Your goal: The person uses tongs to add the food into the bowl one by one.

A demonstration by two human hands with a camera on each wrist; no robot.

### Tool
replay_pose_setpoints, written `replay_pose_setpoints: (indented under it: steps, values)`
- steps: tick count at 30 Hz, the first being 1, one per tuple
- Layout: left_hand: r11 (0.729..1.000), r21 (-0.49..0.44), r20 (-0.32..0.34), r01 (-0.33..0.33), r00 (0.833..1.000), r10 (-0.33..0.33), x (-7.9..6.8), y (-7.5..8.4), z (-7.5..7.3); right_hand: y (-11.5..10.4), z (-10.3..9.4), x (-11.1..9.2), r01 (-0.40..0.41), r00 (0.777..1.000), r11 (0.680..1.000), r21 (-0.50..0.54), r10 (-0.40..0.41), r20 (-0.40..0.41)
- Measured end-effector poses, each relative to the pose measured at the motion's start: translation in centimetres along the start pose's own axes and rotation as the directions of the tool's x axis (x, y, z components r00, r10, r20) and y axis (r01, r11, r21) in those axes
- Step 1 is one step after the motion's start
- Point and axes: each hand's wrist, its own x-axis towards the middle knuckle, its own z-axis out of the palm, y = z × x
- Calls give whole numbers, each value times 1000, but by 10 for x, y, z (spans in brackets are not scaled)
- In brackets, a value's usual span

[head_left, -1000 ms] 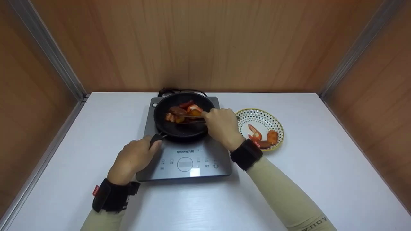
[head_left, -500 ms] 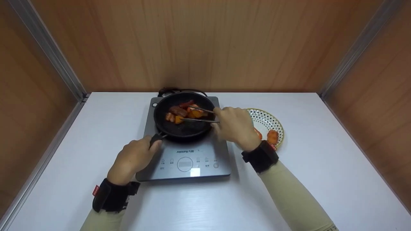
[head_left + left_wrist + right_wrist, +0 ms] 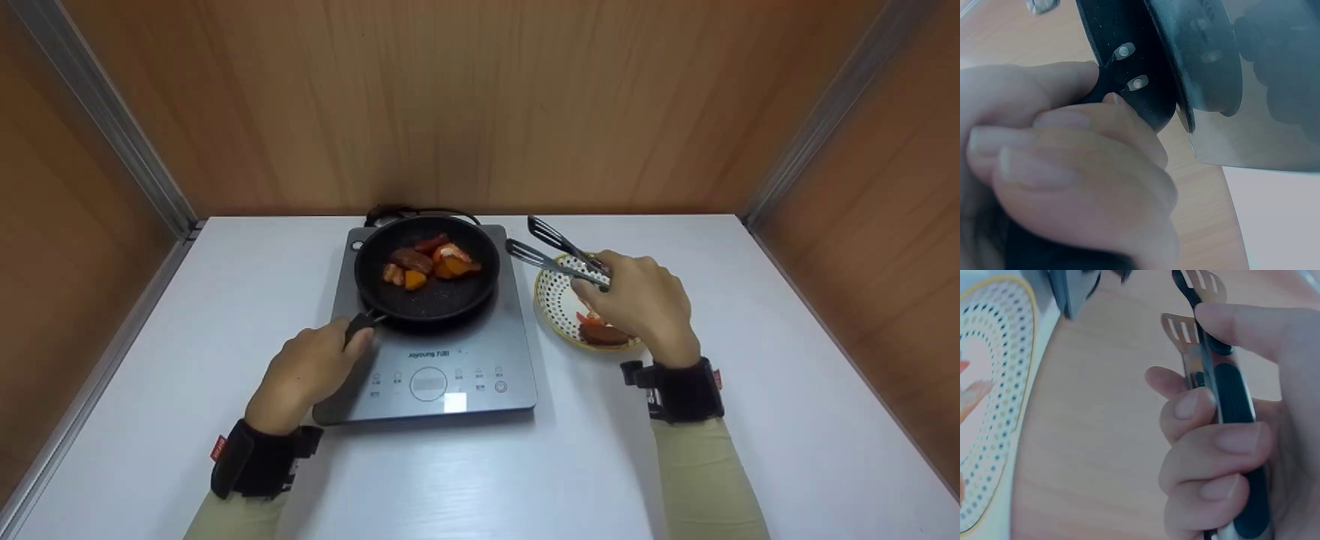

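Note:
My left hand (image 3: 307, 371) grips the black handle (image 3: 360, 324) of a small frying pan (image 3: 427, 301). Inside the pan lie several food pieces: a brown meat chunk (image 3: 411, 259), orange pieces (image 3: 455, 268) and a shrimp (image 3: 451, 252). Slotted tongs (image 3: 536, 256) are in my right hand (image 3: 645, 304), their two ends parted with nothing between them. In the right wrist view, fingers curl round the tongs' dark grips (image 3: 1235, 394). Hand and tongs hover over a dotted, yellow-rimmed plate (image 3: 553, 304), partly covering it. A brown sausage-like piece (image 3: 604, 334) and a shrimp (image 3: 589, 317) show on the plate.
The pan sits on a grey induction cooker (image 3: 480, 337) with a touch panel at its front. A black cord (image 3: 450, 211) runs behind it. Wooden panels (image 3: 465, 112) enclose the white table (image 3: 450, 480) at the back and sides.
My right hand has drawn the tongs out of the pan and moved right, over the plate. The orange pieces at the pan's right have shifted slightly. My left hand stays on the handle.

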Motion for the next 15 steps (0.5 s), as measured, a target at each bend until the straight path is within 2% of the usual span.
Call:
replay_pose_setpoints:
  steps: [7, 15]
  values:
    - [1000, -6, 8, 5, 1000, -5, 0, 0, 0, 37, -2, -8, -123, 988, 989, 77, 115, 100]
    - [1000, -9, 10, 10, 1000, -10, -1, 0, 0, 60, 5, -8, -167, 967, 982, 87, 146, 207]
